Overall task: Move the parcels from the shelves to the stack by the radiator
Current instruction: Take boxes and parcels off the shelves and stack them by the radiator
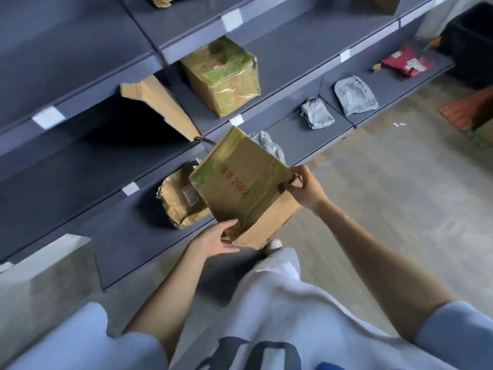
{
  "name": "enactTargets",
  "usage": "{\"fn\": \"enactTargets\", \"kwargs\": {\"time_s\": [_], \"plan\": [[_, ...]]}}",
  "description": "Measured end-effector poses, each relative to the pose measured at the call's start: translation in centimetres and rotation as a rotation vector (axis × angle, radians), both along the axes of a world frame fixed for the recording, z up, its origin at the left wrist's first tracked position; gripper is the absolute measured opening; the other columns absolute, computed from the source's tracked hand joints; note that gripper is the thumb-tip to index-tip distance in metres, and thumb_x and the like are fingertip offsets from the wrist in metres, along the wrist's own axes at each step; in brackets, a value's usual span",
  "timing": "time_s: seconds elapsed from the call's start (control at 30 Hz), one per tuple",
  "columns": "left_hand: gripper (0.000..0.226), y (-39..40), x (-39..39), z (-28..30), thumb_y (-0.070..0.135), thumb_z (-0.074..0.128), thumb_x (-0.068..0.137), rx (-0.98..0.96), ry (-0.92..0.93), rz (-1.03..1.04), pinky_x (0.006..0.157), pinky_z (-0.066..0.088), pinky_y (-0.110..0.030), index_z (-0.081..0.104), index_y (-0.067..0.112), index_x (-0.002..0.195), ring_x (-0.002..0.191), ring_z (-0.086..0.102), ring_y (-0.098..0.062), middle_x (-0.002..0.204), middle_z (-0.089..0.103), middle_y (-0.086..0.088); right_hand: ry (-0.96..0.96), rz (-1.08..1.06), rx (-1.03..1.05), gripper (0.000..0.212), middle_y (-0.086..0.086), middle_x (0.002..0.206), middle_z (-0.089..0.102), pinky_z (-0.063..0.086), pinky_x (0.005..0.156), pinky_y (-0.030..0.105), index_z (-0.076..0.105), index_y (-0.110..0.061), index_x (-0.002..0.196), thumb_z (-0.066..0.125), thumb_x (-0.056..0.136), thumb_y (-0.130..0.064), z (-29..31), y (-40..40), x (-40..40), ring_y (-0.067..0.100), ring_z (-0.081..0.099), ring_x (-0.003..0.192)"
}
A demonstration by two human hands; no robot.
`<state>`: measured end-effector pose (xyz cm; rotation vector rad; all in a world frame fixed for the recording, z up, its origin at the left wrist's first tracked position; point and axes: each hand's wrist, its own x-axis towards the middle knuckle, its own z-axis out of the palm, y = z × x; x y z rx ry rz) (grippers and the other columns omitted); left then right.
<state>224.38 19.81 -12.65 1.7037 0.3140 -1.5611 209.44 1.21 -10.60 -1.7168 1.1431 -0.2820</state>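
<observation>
I hold a brown cardboard parcel (245, 185) with red print and yellowish tape in front of the dark grey shelves (293, 76). My left hand (216, 240) supports its near lower corner, fingers against the box. My right hand (306, 188) grips its right corner, thumb and fingers curled on the torn edge. Another taped box (224, 76) stands on the middle shelf. A crumpled brown parcel (178, 201) lies on the low shelf behind the held box.
A torn cardboard piece (157, 102) leans on a shelf at the left. Grey mailer bags (316, 113) (354, 94) and a red packet (406, 62) lie along the bottom shelf to the right. A black bin (472, 41) stands at far right on the concrete floor (386, 209).
</observation>
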Motion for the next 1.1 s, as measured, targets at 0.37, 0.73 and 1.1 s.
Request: {"fn": "enactTargets", "kwargs": {"time_s": [0.37,0.73,1.1], "plan": [[0.041,-33.7,-11.9,-1.3,0.019,0.062,0.088,-0.127,0.038,-0.444,0.085,0.049,-0.049,0.048,0.02,0.127,0.115,0.052,-0.034,0.135,0.042,-0.007,0.048,-0.482,-0.087,0.037,0.012,0.124,0.055,0.035,0.078,0.025,0.047,-0.006,0.121,0.059,0.087,-0.012,0.9,-24.2,-18.7,0.026,0.052,0.112],[0.051,-68.4,-36.8,-0.8,0.033,0.059,0.09,-0.255,0.033,-1.186,0.073,0.049,-0.034,0.044,0.014,0.135,0.096,0.057,-0.02,0.134,0.054,-0.01,0.013,-1.254,-0.046,0.03,0.013,0.115,0.054,0.039,0.082,0.03,0.047,-0.009,0.114,0.056,0.086,-0.003,2.7,-43.2,-44.1,0.023,0.051,0.105],[0.042,-92.4,-59.1,-2.1,0.024,0.051,0.095,-0.307,-0.124,-1.388,0.06,0.043,-0.028,0.043,0.01,0.133,0.073,0.055,-0.013,0.104,0.057,-0.007,-0.122,-1.509,0.048,0.027,0.008,0.104,0.058,0.043,0.08,0.031,0.046,-0.014,0.103,0.058,0.083,0.0,-1.7,-59.8,-63.9,0.018,0.053,0.094]]}}
